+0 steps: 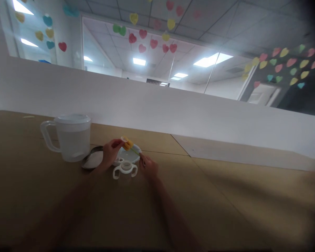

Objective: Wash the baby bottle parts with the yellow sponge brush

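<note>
My left hand pinches a small white ring-shaped piece, perhaps a bottle cap or collar. My right hand is closed on the thin green handle of a brush with a yellow sponge-like head. The brush head meets or overlaps the white piece; the exact contact is too small to tell. Below and between my hands, a white two-handled baby bottle stands upright with its mouth uncovered. Just behind it is a pale basin, partly hidden by my hands and the bottle. A small white part lies at its near left side.
Left of my hands stands a large translucent pitcher with liquid inside. A round metal dish with something white in it lies between the pitcher and my left wrist. The brown tabletop ends at a low white wall under glass.
</note>
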`<act>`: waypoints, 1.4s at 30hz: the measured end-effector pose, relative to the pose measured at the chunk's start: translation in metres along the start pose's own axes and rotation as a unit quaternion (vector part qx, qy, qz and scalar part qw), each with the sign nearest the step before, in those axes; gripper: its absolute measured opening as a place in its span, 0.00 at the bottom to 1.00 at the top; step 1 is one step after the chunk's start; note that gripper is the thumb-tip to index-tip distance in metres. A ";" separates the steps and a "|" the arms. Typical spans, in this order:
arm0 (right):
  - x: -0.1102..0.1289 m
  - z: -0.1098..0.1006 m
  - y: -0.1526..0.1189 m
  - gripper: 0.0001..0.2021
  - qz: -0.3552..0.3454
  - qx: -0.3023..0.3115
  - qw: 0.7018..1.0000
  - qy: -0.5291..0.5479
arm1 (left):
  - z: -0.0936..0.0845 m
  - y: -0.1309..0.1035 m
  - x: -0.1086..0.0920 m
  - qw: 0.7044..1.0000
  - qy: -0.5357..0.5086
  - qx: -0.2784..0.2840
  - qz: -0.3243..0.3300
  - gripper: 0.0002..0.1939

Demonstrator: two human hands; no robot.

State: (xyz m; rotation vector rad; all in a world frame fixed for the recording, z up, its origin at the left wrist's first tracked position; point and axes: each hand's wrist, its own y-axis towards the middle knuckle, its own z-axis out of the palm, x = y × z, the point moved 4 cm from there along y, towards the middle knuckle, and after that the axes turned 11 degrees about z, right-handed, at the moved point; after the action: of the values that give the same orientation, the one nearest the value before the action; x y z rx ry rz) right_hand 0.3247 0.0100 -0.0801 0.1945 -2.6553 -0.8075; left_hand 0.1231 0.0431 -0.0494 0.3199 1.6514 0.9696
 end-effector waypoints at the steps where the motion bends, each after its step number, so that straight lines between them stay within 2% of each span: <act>1: -0.001 -0.001 0.000 0.18 0.004 -0.004 1.000 -0.002 | -0.001 -0.001 -0.002 1.000 0.008 -0.002 0.000 0.16; 8: -0.007 -0.010 0.000 0.17 0.090 -0.030 0.995 0.038 | -0.007 -0.010 -0.008 0.998 0.063 0.009 0.018 0.15; 11: -0.006 -0.011 0.000 0.17 0.106 -0.034 0.992 0.067 | -0.008 -0.012 -0.006 0.998 0.061 -0.001 0.019 0.15; 16: -0.008 -0.020 0.000 0.18 0.138 -0.094 0.977 0.129 | -0.011 -0.014 -0.005 0.998 0.063 0.003 0.026 0.16; 18: -0.006 -0.020 0.000 0.18 0.100 -0.093 0.983 0.125 | -0.011 -0.015 -0.005 0.997 0.073 0.012 0.037 0.16; 21: 0.001 -0.014 -0.002 0.16 -0.009 -0.073 0.993 0.088 | -0.012 -0.016 -0.003 0.996 0.075 0.007 0.040 0.17; 23: 0.001 -0.010 -0.002 0.17 -0.039 -0.079 0.995 0.055 | -0.012 -0.016 -0.001 0.997 0.069 -0.006 0.038 0.18; 26: -0.004 -0.006 0.000 0.16 -0.022 -0.096 0.995 0.029 | -0.010 -0.016 -0.002 0.997 0.065 -0.001 0.041 0.18; 30: -0.007 -0.009 -0.001 0.17 -0.014 -0.121 0.991 0.051 | -0.009 -0.017 -0.006 0.996 0.072 0.016 0.060 0.17; 34: -0.001 -0.007 -0.004 0.17 -0.067 -0.097 0.992 0.037 | -0.008 -0.018 -0.005 0.994 0.084 0.015 0.068 0.15; 37: -0.004 -0.004 -0.002 0.17 -0.048 -0.075 0.996 -0.005 | -0.007 -0.019 -0.002 0.994 0.088 0.006 0.070 0.14; 40: -0.009 -0.005 0.000 0.17 -0.028 -0.085 0.996 -0.018 | -0.006 -0.019 -0.003 0.992 0.091 0.003 0.086 0.12; 42: -0.007 -0.006 -0.001 0.18 -0.040 -0.092 0.995 -0.018 | -0.006 -0.019 -0.005 0.990 0.097 0.004 0.099 0.11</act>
State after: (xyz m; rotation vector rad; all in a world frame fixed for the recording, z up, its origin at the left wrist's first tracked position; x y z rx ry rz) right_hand 0.3335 0.0077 -0.0780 0.2415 -2.6023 -1.0849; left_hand 0.1245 0.0254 -0.0600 0.4114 1.8263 1.1736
